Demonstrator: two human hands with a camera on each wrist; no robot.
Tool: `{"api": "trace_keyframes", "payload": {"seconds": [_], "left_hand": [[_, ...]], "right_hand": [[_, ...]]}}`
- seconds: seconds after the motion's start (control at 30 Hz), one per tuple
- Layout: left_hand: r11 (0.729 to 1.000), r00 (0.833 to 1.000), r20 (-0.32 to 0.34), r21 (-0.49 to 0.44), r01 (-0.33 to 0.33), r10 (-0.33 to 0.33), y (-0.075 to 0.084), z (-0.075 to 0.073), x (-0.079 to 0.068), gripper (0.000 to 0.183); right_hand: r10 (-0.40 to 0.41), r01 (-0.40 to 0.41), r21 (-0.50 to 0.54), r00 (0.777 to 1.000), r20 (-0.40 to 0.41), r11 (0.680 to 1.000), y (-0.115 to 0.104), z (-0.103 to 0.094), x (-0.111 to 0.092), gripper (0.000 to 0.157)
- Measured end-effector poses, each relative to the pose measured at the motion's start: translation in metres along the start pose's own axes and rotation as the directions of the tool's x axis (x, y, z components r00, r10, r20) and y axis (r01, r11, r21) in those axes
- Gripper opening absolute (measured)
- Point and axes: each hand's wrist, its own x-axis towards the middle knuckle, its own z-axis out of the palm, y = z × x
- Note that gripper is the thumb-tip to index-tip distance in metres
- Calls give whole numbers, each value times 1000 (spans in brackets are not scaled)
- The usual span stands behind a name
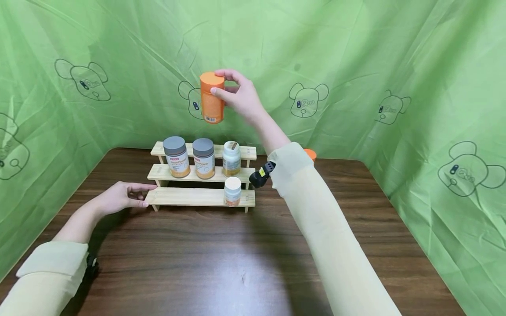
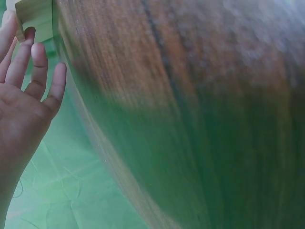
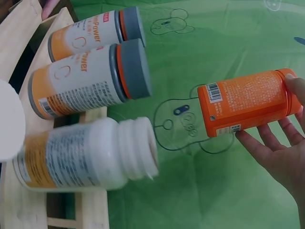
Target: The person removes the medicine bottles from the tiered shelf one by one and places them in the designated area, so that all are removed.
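My right hand [image 1: 242,94] grips an orange bottle [image 1: 212,103] near its cap and holds it upright, raised above the back of a three-step wooden rack [image 1: 189,196]. In the right wrist view the orange bottle [image 3: 248,101] shows a barcode and printed text, with fingers around its cap end. My left hand [image 1: 120,198] pinches the left end of the rack's lowest step between thumb and index finger. The left wrist view shows the left hand [image 2: 26,102] at the rack's corner [image 2: 35,16], its other fingers loosely extended.
Two grey-lidded jars [image 1: 177,158] and a white bottle [image 1: 231,159] stand on the middle step. A small white-capped bottle [image 1: 232,192] is at the right of the lowest step. Behind the right sleeve an orange cap [image 1: 310,154] peeks out. Green cloth [image 1: 253,44] encloses the brown table [image 1: 189,263].
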Motion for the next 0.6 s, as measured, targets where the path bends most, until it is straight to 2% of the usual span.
{"api": "trace_keyframes", "payload": {"seconds": [0.17,0.43,0.6], "left_hand": [[1000,1000,4,17,-4,4,0,0,0,62],[1000,1000,-4,25,-6,6,1,0,0,61],[1000,1000,-14,21,-12,13,1,-2,-2,60]], "right_hand": [[-16,17,22,1000,-9,1000,-6,-13,-3,45],[-11,12,6,1000,-25,1000,-32,-35,-27,43],[-25,25,0,998,-57,1000,-38,-46,-33,40]]}}
